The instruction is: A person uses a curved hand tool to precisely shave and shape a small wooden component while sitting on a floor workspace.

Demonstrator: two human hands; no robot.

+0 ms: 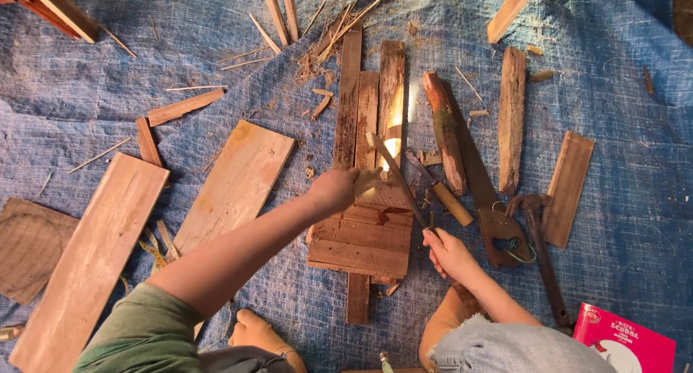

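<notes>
Steadying the slat panel (368,236) with my left grip (333,190) pressed down, my right grip (449,253) clenches, seemingly, a long blade (397,180).

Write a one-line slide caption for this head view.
Left hand steadies stacked wooden slats while right hand holds a long blade on blue tarp.

red booklet (625,342): cut by bottom edge | long plank (86,261): lower end cropped
</notes>
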